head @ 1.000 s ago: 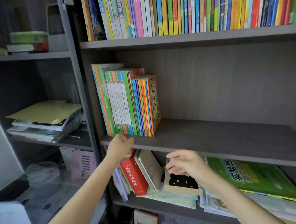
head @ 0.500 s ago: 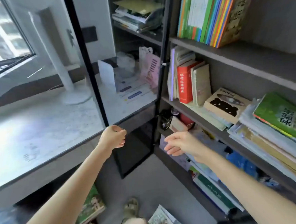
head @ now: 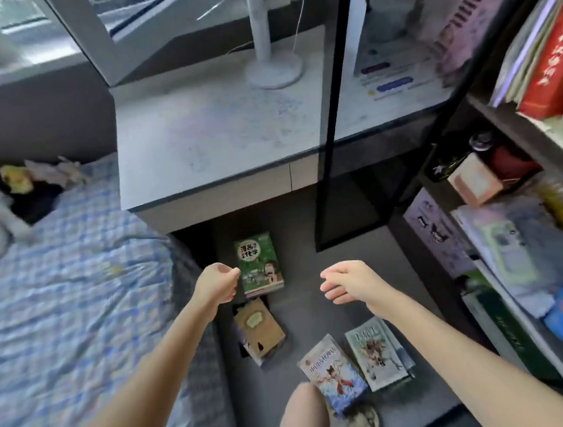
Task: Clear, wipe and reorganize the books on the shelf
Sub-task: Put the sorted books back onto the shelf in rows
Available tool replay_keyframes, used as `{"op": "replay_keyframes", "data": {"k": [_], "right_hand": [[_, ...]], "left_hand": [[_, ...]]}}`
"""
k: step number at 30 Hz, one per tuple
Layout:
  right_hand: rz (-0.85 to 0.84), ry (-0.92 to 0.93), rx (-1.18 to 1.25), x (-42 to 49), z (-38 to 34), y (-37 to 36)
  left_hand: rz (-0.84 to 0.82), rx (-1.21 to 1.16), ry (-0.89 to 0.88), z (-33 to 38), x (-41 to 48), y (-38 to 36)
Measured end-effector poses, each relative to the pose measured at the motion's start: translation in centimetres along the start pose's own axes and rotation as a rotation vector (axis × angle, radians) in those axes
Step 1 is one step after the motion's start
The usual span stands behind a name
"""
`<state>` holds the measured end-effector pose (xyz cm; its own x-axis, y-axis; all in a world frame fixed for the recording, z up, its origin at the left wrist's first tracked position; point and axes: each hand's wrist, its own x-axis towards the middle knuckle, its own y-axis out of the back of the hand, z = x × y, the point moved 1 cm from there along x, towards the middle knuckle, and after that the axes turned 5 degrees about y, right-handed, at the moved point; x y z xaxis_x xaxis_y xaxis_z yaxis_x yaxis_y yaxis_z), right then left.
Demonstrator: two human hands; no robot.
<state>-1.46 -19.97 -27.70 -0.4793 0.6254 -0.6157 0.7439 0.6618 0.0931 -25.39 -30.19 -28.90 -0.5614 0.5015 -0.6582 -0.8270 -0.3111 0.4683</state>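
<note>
Four book piles (head: 259, 265) on floor (head: 309, 314); left hand (head: 217, 284) fingers (head: 228, 273) curled empty, right hand (head: 348, 283) fingers (head: 333, 297) loose.

Four book covers (head: 259, 265) showing on the floor (head: 309, 244), two hands — left hand (head: 216, 284), right hand (head: 348, 282) — one desk (head: 201, 135), one bed (head: 62, 295).

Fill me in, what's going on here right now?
A person is looking down at the floor beside the bookshelf. Neither grip holds anything: the left hand is curled in a fist and the right hand is relaxed, both out over the floor. Books lie there: a green book, a brown book, a blue illustrated book and a pale illustrated book. The shelf holds a red book and stacks of others.
</note>
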Motion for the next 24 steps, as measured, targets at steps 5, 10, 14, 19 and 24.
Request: {"op": "replay_keyframes", "data": {"k": [5,10,14,19,24], "right_hand": [[0.059,-0.110,0.024,5.3,4.1,-2.5],[0.134,-0.240,0.128,14.6,9.6,-6.3],[0.185,-0.333,0.263,23.9,15.1,-10.1],[0.199,-0.388,0.310,34.0,22.5,-14.1],[0.216,-0.243,0.086,43.7,29.1,-15.9]], "left_hand": [[0.003,-0.047,0.158,-6.3,4.3,-1.7],[-0.046,-0.198,0.289,-12.5,13.5,-3.8],[-0.044,-0.313,0.388,-18.0,23.4,-6.2],[-0.011,-0.417,0.452,-23.6,33.8,-8.9],[0.020,-0.520,0.439,-28.9,43.4,-12.4]]}}
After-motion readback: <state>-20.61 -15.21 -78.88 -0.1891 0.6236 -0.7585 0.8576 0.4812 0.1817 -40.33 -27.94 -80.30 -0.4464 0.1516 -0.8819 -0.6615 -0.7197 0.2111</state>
